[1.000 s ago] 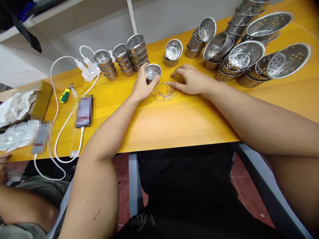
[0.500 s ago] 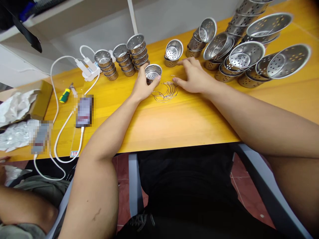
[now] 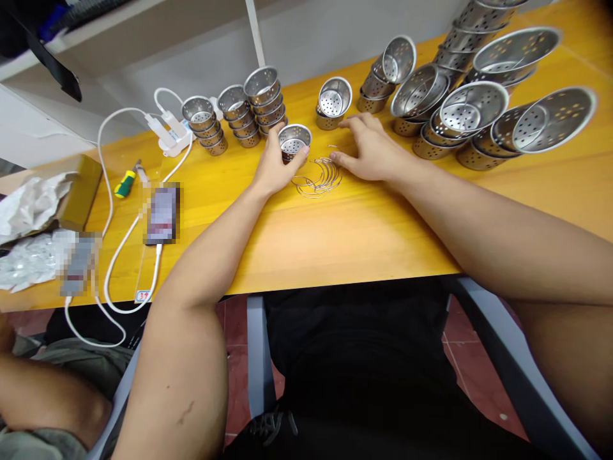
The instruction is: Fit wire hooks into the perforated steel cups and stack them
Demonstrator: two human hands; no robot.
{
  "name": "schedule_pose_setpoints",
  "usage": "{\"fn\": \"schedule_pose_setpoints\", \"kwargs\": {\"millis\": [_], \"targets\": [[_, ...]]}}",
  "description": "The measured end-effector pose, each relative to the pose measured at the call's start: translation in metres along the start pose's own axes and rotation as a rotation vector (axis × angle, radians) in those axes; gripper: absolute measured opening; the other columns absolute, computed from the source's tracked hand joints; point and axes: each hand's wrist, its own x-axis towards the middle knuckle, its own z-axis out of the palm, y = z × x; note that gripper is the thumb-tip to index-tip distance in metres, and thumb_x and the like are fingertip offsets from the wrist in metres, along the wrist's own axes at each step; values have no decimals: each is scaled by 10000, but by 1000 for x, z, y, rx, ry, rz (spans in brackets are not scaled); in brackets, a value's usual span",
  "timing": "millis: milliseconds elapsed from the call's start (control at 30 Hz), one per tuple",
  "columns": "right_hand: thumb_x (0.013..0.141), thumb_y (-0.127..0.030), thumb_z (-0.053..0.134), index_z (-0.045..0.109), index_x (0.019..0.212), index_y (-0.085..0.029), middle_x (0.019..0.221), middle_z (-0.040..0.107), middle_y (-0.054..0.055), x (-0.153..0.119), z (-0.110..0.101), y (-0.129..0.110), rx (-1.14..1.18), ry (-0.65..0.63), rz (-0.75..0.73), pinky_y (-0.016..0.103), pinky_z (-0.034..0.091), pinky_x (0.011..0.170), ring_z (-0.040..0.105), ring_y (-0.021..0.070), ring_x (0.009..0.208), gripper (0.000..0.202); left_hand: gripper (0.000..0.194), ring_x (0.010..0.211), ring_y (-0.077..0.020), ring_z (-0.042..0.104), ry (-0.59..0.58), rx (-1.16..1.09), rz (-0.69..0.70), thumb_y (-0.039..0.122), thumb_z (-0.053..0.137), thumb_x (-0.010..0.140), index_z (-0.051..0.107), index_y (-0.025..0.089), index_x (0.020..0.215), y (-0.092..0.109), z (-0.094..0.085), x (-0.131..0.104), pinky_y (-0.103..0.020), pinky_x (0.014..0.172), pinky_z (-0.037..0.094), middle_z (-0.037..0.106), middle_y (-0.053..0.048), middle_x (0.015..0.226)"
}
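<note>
My left hand (image 3: 276,163) is closed around a small perforated metal cup (image 3: 294,142), which stands upright on the wooden table (image 3: 297,243). Thin wire rings (image 3: 322,180) lie in a loose bunch on the table between my hands. Over the table to the right of the rings is my right hand (image 3: 366,147), thumb and fingers apart, with nothing visible in its grasp. Its thumb is close to the rings, and its fingertips are near a short stack of perforated cups (image 3: 334,102).
At the back left stand stacked cups (image 3: 262,96); more stacks (image 3: 472,112) crowd the right. A power strip (image 3: 175,135), a green-handled screwdriver (image 3: 126,181), and a phone (image 3: 163,215) on a white cable are at left. A co-worker's arm (image 3: 52,396) shows at the lower left.
Both of my hands and the cups stay almost in place. The co-worker's hand at the left table edge has drawn back.
</note>
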Motion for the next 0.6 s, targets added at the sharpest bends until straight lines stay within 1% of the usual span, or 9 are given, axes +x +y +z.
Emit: {"fn": "schedule_pose_setpoints", "kwargs": {"millis": [100,133,200,267,333,400,467,500,600], "targets": [[1063,-883,898,690,1829,-570,1748,837,29,7,-5,-1,108,56,-85,810,357,1585,503,506,1838,852,1290,1826,-430,669,-12,15,-3,1153,759,984,374,352,1920,0,-1,0,-673,1627,451,581,-233,1973],[1056,-879,893,675,1838,-602,1722,858,5,10,-5,-2,115,45,-92,815,353,1585,490,499,1857,858,1293,1836,-430,660,-17,20,-4,1153,751,988,368,349,1926,-1,-2,0,-666,1631,447,575,-234,1977],[1040,-857,876,656,1879,-566,1791,824,9,16,-4,-4,74,-15,-65,859,342,1582,503,528,1864,915,1299,1855,-426,643,-26,23,1,1157,736,992,359,351,1938,-2,-3,-1,-656,1641,434,571,-230,1983],[1024,-814,867,622,1930,-477,1944,704,45,19,-3,-7,2,-85,-20,893,334,1579,526,569,1853,998,1295,1849,-422,648,-27,11,9,1161,736,987,365,360,1934,-3,-4,-1,-654,1641,440,586,-223,1974],[1021,-780,873,593,1952,-432,2010,626,78,20,-2,-12,-51,-119,3,874,344,1586,538,579,1840,1033,1281,1816,-418,673,-19,-2,15,1163,749,977,390,364,1911,-2,-5,-1,-657,1626,467,611,-221,1951],[1048,-779,864,586,1949,-413,1988,631,111,18,-5,-19,-84,-123,21,822,362,1593,535,564,1829,1012,1269,1791,-416,692,-14,-8,16,1163,760,970,408,364,1892,1,-6,-2,-657,1612,488,628,-223,1934],[1101,-790,824,623,1902,-401,1939,642,137,15,-10,-29,-113,-127,55,753,386,1592,552,535,1791,913,1271,1793,-416,689,-14,-3,9,1166,753,972,402,365,1894,3,-6,-3,-655,1609,488,625,-224,1934],[1132,-784,794,665,1847,-398,1913,643,145,14,-14,-33,-131,-133,73,720,394,1590,564,517,1766,822,1274,1804,-417,679,-15,1,5,1168,744,975,392,366,1901,4,-5,-4,-655,1612,481,620,-224,1937],[1217,-693,679,808,1578,-346,1796,661,197,13,-24,-40,-209,-141,88,661,447,1559,615,486,1667,517,1285,1860,-425,625,-8,15,1,1176,722,978,375,363,1911,5,-4,-5,-653,1645,428,590,-227,1957]]}}
